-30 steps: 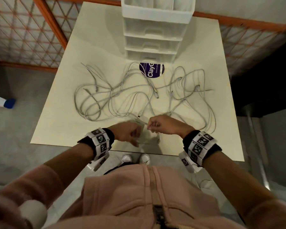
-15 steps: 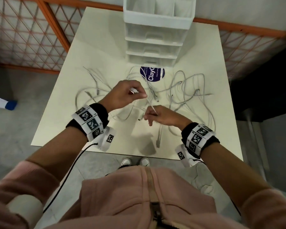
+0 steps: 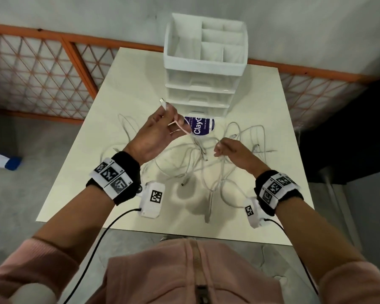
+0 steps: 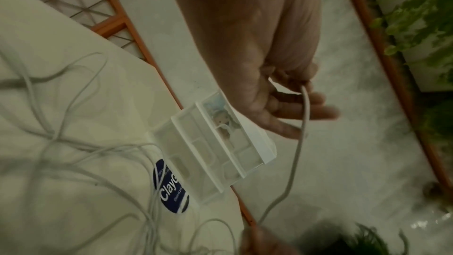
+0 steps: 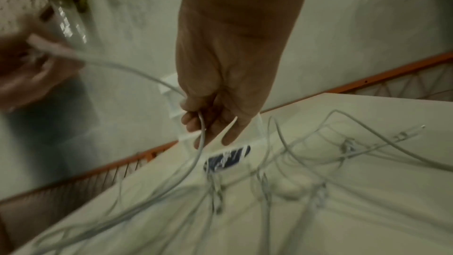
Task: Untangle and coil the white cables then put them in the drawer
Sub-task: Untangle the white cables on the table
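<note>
Several tangled white cables (image 3: 191, 159) lie across the cream table (image 3: 123, 88). My left hand (image 3: 160, 126) is raised above the table and pinches one white cable (image 4: 300, 135) near its plug end (image 3: 162, 101), which sticks up past the fingers. My right hand (image 3: 223, 148), lower and to the right, holds the same cable (image 5: 202, 131) with curled fingers as it runs down into the tangle. A white drawer unit (image 3: 203, 84) with closed drawers stands at the table's far edge. Its top tray (image 3: 180, 62) has open compartments.
A purple round label (image 3: 199, 128) lies on the table in front of the drawer unit. An orange lattice fence (image 3: 42, 71) runs behind the table. A blue-capped white object (image 3: 2, 161) lies on the floor at left. Green plants (image 4: 421, 16) stand by the wall.
My left hand has risen from the table's near edge toward the drawer unit, lifting the cable's plug end. My right hand stayed low with the cable, and the tangle was pulled inward.
</note>
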{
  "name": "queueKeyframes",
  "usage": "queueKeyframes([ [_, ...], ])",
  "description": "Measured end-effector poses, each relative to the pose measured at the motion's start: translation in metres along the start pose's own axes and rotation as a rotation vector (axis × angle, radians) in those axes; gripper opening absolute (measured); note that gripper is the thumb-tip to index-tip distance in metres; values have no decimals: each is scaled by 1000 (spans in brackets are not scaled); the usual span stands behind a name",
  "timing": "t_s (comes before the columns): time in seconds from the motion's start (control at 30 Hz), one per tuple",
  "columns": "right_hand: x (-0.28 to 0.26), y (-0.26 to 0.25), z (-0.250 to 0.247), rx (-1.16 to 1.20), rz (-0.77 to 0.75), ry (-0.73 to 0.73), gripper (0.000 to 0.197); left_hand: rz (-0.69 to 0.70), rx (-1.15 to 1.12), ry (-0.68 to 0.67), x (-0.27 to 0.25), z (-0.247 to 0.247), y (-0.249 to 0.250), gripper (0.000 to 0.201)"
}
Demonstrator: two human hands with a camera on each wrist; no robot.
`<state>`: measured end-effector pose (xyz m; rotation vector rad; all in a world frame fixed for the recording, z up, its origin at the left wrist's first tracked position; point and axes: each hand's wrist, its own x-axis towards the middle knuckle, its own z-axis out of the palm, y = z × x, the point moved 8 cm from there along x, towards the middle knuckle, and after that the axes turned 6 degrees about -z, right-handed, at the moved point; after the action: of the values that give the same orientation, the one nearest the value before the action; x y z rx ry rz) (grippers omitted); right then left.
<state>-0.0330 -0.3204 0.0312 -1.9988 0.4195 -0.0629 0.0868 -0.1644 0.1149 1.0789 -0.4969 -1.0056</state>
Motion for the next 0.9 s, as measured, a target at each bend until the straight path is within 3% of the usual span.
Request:
queueKeyframes([
  [0.13,1,-49,-59,136,-83,207,13,25,348,88,2,-10,0,31],
  [0.23,4,-104,-75,97,-202,161,15,69,591,114,6,-5,4,11],
  [0.33,14,-138,-61,-9,-257,55,19,60,715,34,15,16,1,21],
  [0.4,19,-142,-51,-75,-264,20,19,88,761,26,17,24,6,3],
  [0.5,24,-115,-50,-68,-186,4,19,163,768,170,21,6,22,14],
  [0.63,21,-53,-27,-228,-41,-213,25,340,739,351,16,-15,57,19],
  [0.7,19,-22,-16,-257,26,-252,31,425,676,443,11,-23,73,16],
  [0.8,19,5,-20,-220,44,-146,25,464,609,561,8,-46,83,18],
  [0.9,14,1,-55,-10,28,98,23,353,747,655,9,-74,69,20],
])
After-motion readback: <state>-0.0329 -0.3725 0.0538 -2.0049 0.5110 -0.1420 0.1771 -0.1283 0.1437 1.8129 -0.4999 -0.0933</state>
